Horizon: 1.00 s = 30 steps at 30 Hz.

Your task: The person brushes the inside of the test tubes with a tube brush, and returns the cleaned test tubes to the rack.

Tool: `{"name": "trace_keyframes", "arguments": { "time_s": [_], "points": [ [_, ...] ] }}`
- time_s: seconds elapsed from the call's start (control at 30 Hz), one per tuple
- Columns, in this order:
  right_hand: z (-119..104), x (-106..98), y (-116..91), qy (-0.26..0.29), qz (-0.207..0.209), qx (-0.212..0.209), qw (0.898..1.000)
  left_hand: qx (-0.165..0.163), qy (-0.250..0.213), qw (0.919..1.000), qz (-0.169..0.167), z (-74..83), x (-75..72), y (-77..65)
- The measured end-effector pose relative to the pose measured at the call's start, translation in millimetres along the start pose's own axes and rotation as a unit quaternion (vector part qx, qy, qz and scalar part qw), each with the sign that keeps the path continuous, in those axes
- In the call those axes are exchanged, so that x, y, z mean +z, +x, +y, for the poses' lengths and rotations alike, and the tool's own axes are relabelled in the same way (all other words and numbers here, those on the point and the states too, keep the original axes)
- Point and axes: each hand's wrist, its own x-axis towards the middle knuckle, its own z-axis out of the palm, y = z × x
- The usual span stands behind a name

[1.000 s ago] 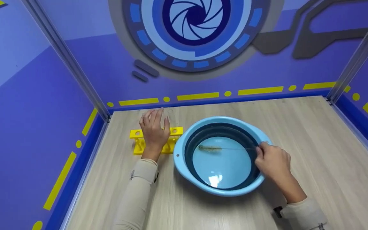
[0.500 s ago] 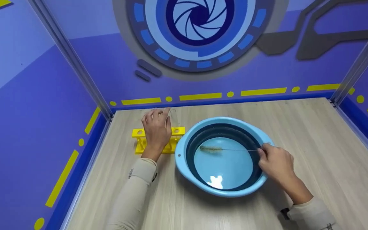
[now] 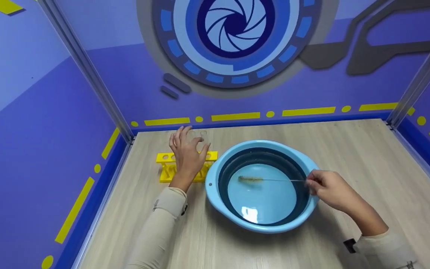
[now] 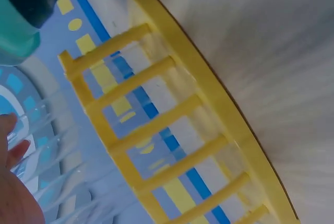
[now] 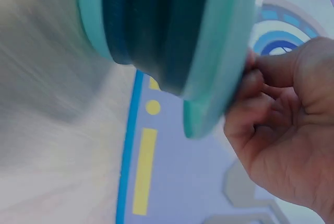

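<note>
My left hand (image 3: 189,155) is over a yellow test tube rack (image 3: 167,180), thumb and index finger apart beside the clear test tubes (image 3: 203,134). In the left wrist view several transparent tubes (image 4: 39,169) stick up past the rack's top bar, and my fingers (image 4: 15,153) overlap them. My right hand (image 3: 329,186) pinches the thin wire handle of a test tube brush (image 3: 250,179). The brush's bristle end is low inside a blue basin (image 3: 215,201) with water in it. In the right wrist view my hand (image 5: 282,125) is at the basin's rim, which hides the brush.
The basin stands directly right of the rack on a wood-grain table (image 3: 267,250). A blue patterned back panel (image 3: 274,89) rises behind, with side panels left and right meeting it at metal corner posts (image 3: 413,82).
My left index finger and thumb have shifted, with the gap between them showing more. My right hand has drawn slightly right, the brush moving right with it in the basin. The rack stays put.
</note>
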Motion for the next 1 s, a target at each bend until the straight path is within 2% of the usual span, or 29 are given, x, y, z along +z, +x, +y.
{"name": "trace_keyframes", "arguments": {
  "time_s": [0.13, 0.3, 0.53, 0.67, 0.73, 0.8, 0.9, 1.0],
  "points": [
    [-0.9, -2.6, -2.3, -0.040, 0.015, -0.041, 0.998, 0.005, -0.047, 0.9982, 0.037, 9.7, -7.8, 3.1],
    [-4.3, -0.5, -5.4, -0.103, 0.086, -0.092, 0.987, 0.038, -0.110, 0.9894, 0.087, 24.8, -26.0, 6.6],
    [-7.6, -4.5, -5.8, -0.119, 0.190, -0.163, 0.961, 0.119, -0.181, 0.9608, 0.173, 45.2, -54.9, 1.0],
    [-4.9, -8.1, -5.7, -0.104, 0.231, -0.198, 0.947, 0.163, -0.201, 0.9476, 0.187, 51.7, -66.6, -8.3],
    [-2.7, -10.4, -6.0, -0.091, 0.251, -0.210, 0.941, 0.180, -0.210, 0.9458, 0.170, 54.0, -70.8, -13.5],
    [-0.6, -12.9, -6.4, -0.072, 0.268, -0.216, 0.936, 0.195, -0.210, 0.9489, 0.132, 56.3, -73.5, -19.1],
    [2.2, -16.2, -7.8, -0.034, 0.286, -0.206, 0.935, 0.203, -0.194, 0.9587, 0.042, 59.2, -74.1, -27.7],
    [4.3, -18.2, -9.9, 0.007, 0.296, -0.182, 0.938, 0.193, -0.160, 0.9667, -0.054, 60.5, -70.2, -35.6]
  ]
}}
